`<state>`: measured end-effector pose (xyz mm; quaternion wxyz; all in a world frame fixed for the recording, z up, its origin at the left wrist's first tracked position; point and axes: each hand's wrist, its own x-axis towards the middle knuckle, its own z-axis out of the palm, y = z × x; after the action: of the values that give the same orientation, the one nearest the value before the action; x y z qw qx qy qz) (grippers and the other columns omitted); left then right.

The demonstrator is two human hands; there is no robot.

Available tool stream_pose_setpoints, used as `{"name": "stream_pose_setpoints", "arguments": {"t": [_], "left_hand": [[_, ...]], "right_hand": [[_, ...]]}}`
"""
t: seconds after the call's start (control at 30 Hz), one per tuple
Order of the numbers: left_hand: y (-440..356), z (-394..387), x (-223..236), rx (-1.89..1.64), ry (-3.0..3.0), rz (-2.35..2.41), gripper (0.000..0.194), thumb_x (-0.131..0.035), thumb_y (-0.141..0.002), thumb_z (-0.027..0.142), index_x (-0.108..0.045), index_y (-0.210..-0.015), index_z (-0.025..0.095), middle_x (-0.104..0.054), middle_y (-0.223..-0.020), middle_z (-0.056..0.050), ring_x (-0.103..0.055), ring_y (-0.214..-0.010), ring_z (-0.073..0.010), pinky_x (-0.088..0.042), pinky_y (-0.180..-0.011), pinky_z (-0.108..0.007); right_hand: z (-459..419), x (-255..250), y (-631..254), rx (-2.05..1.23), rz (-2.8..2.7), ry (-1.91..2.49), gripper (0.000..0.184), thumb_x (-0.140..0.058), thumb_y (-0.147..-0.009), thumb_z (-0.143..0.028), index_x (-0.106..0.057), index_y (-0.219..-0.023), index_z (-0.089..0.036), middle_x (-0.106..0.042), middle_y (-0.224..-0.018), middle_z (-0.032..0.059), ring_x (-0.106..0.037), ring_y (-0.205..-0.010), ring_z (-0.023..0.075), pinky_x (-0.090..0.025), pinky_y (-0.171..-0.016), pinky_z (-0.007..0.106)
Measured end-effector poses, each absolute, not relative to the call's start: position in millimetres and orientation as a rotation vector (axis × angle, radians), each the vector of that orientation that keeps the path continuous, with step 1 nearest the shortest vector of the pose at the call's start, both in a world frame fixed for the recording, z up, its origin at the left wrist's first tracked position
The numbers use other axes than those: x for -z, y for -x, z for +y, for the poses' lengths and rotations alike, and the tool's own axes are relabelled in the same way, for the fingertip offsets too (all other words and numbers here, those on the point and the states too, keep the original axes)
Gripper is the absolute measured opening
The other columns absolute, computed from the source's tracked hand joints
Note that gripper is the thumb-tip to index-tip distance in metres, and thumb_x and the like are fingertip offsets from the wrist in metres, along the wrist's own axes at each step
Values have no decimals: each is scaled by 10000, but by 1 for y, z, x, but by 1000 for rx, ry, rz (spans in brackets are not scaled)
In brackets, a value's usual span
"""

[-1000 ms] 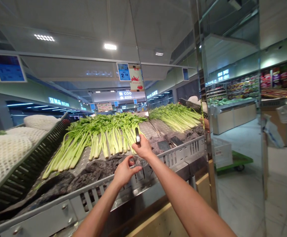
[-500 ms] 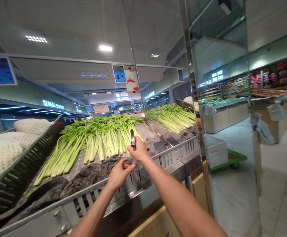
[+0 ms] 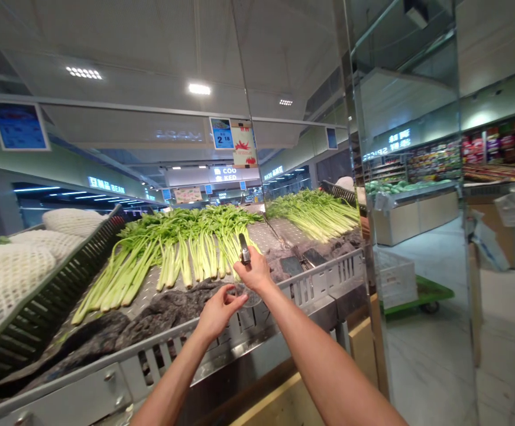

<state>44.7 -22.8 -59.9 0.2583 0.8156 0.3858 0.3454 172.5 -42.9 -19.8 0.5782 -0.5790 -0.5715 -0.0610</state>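
Note:
My right hand (image 3: 253,273) is closed round a small dark tool (image 3: 243,248) whose tip sticks up above the fist, over the front of a produce shelf. My left hand (image 3: 218,311) sits just below and to the left, fingers pinched toward something clear and thin that I cannot make out. Both hands hover above a dark damp cloth (image 3: 168,307) at the shelf's front. Bunches of green celery-like stalks (image 3: 172,251) lie fanned out right behind them.
A metal front rail (image 3: 319,278) edges the shelf. White net-wrapped produce (image 3: 13,266) fills a slanted crate on the left. A mirrored pillar (image 3: 359,177) stands to the right, with open floor, a green cart (image 3: 421,293) and more store shelves beyond.
The view has shifted slightly. Both hands stay in nearly the same place, with the right still gripping the tool and the left pinching beneath it.

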Motion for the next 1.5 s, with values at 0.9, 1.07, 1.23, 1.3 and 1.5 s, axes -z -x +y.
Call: {"name": "stream_pose_setpoints", "arguments": {"t": [0.9,1.07,1.23,1.3,1.5], "left_hand": [[-45,-21,61,-940,-2243,1055,559,-486,-616,528,-494,-1022,144,-643,-801,-33,-581,-755,-190,-411,-683,-269],[-45,-21,62,-929,-2261,1043,561,-491,-609,538,-493,-1013,149,-643,-801,-30,-583,-753,-189,-413,-675,-267],[-45,-21,61,-935,-2263,1063,562,-491,-610,541,-493,-1009,145,-641,-809,-35,-582,-751,-189,-412,-673,-265],[-45,-22,60,-927,-2280,1072,557,-491,-611,541,-495,-1005,147,-639,-801,-32,-579,-753,-188,-409,-670,-263],[-45,-23,58,-887,-2293,1082,575,-494,-608,543,-487,-1017,139,-636,-817,-33,-577,-756,-183,-410,-665,-255]], "right_hand": [[-45,20,-170,148,-1292,1356,304,-473,-626,-287,-452,-916,-197,-520,-758,-8,-473,-658,126,-356,-583,229],[-45,21,-170,147,-1294,1322,328,-475,-620,-290,-447,-933,-197,-514,-761,-7,-467,-646,126,-365,-588,237],[-48,21,-170,142,-1283,1321,337,-472,-620,-274,-445,-947,-195,-520,-766,1,-473,-651,135,-376,-600,249],[-48,21,-170,143,-1286,1314,337,-472,-624,-276,-445,-950,-197,-522,-784,5,-477,-662,136,-382,-609,252],[-48,21,-169,116,-1286,1335,357,-490,-627,-287,-441,-970,-201,-526,-832,9,-493,-707,144,-400,-636,266]]}}
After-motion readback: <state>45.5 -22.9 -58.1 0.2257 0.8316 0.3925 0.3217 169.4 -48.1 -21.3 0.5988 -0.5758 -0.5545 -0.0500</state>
